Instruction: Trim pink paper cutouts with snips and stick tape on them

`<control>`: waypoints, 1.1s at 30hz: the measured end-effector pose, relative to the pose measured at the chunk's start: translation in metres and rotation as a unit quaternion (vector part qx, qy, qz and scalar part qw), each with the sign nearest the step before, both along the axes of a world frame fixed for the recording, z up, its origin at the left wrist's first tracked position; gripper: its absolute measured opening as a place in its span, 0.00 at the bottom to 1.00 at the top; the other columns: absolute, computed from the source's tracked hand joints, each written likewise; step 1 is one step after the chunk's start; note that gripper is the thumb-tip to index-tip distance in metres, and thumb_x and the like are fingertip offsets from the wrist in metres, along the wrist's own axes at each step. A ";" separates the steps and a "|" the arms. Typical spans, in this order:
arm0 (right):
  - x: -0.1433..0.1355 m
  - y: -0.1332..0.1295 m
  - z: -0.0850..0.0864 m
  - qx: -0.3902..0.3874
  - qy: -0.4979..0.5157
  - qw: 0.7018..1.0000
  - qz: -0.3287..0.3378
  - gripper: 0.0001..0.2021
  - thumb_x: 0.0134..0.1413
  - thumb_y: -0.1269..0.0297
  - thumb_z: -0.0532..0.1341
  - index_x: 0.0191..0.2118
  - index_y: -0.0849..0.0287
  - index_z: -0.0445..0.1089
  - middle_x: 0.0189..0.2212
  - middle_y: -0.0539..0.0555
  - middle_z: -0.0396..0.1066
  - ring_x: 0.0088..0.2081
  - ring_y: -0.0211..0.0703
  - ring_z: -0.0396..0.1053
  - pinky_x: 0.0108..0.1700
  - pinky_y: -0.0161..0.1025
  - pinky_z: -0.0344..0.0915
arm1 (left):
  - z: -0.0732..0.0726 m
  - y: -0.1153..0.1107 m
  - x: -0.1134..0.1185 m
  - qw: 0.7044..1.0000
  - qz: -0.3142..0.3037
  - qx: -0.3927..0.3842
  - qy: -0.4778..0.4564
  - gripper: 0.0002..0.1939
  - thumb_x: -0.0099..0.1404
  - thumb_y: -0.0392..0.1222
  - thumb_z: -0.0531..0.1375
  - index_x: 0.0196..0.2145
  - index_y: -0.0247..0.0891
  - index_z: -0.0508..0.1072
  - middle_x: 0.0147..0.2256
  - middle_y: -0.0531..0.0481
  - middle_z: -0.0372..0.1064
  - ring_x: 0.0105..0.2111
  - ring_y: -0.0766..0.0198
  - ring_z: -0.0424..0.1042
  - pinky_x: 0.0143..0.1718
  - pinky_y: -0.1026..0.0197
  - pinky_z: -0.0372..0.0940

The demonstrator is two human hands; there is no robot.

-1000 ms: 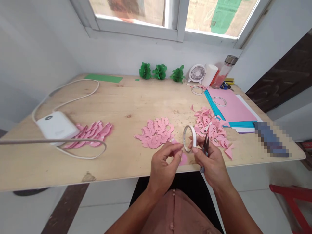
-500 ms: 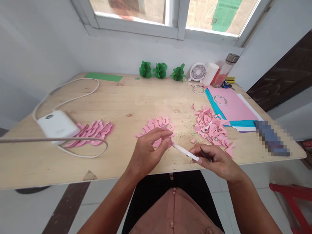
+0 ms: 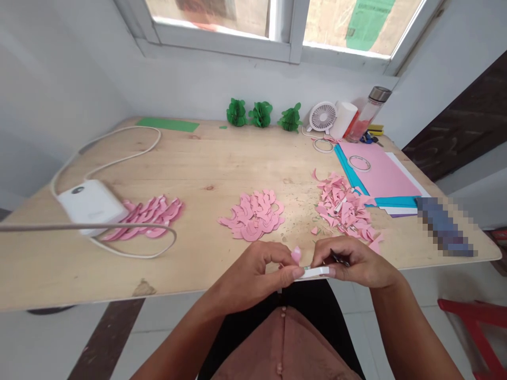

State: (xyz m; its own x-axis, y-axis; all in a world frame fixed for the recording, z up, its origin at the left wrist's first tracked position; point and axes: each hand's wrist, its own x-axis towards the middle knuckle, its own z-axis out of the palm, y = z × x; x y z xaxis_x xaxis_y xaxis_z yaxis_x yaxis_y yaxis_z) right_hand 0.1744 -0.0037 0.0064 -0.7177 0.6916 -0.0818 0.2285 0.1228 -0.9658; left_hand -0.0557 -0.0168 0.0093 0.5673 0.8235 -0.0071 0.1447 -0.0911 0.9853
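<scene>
Near the front edge of the table, my left hand (image 3: 273, 269) pinches a small pink paper cutout (image 3: 296, 254), mostly hidden by the fingers. A white strip of tape (image 3: 317, 272) spans the short gap between my hands, its left end at my left thumb. My right hand (image 3: 352, 261) grips the strip's other end between thumb and fingers. Tucked in that same hand is a dark pointed tool (image 3: 339, 257), perhaps small scissors, largely covered. Beyond my left hand lies a pile of curved pink paper cutouts (image 3: 253, 214); pink paper scraps (image 3: 344, 206) are heaped beyond my right.
On the left, a white power bank (image 3: 93, 203) with a looping cable rests against more pink cutouts (image 3: 154, 219). Green paper ornaments (image 3: 260, 114), a small fan (image 3: 322, 117) and a bottle (image 3: 368, 113) stand along the back. Coloured sheets (image 3: 392, 177) and a tape roll (image 3: 359, 163) lie right.
Both hands have come closer together, and my left hand has moved toward me and right, off the middle pile. The white strip, slanted before, is now nearly level and shows less length.
</scene>
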 end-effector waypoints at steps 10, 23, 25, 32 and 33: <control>-0.021 -0.005 -0.023 -0.014 0.057 0.934 -0.352 0.10 0.52 0.56 0.62 0.36 0.56 0.73 0.25 0.49 0.65 0.21 0.32 0.50 0.22 0.33 0.47 | -0.024 -0.019 0.020 0.974 0.198 -0.093 -0.064 0.11 0.58 0.44 0.61 0.22 0.37 0.74 0.21 0.52 0.65 0.24 0.66 0.62 0.27 0.64 0.58; -0.039 -0.015 -0.016 -0.025 0.059 0.928 -0.366 0.10 0.50 0.58 0.63 0.28 0.59 0.66 0.20 0.45 0.57 0.21 0.31 0.50 0.21 0.31 0.47 | -0.023 -0.022 0.026 0.974 0.226 0.017 -0.024 0.11 0.59 0.37 0.58 0.20 0.35 0.70 0.21 0.54 0.62 0.23 0.69 0.60 0.27 0.65 0.56; -0.039 -0.019 -0.011 -0.006 0.057 0.932 -0.358 0.10 0.51 0.58 0.63 0.28 0.59 0.66 0.20 0.45 0.57 0.22 0.31 0.51 0.22 0.31 0.49 | -0.024 -0.020 0.026 0.971 0.237 0.012 -0.018 0.10 0.59 0.37 0.58 0.21 0.34 0.70 0.21 0.53 0.62 0.23 0.69 0.60 0.27 0.65 0.56; -0.039 -0.018 -0.004 0.007 0.069 0.933 -0.353 0.10 0.52 0.59 0.63 0.28 0.58 0.65 0.20 0.44 0.56 0.21 0.31 0.50 0.22 0.32 0.47 | -0.030 -0.019 0.027 0.969 0.235 -0.016 -0.072 0.06 0.59 0.38 0.60 0.27 0.36 0.75 0.24 0.54 0.62 0.26 0.69 0.60 0.28 0.65 0.56; -0.039 -0.017 -0.005 0.006 0.070 0.932 -0.356 0.09 0.52 0.59 0.63 0.28 0.58 0.65 0.20 0.44 0.55 0.21 0.31 0.49 0.22 0.32 0.47 | -0.032 -0.020 0.027 0.968 0.235 -0.020 -0.085 0.05 0.59 0.38 0.60 0.29 0.37 0.76 0.25 0.53 0.62 0.26 0.68 0.60 0.29 0.65 0.57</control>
State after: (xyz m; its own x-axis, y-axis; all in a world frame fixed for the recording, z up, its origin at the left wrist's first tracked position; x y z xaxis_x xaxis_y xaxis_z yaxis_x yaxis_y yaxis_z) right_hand 0.1355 -0.0206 0.0017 -0.0788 0.9968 -0.0103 0.1278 -0.0001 -0.9918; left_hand -0.0287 -0.0365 -0.0226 0.1253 0.9920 0.0155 -0.0029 -0.0152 0.9999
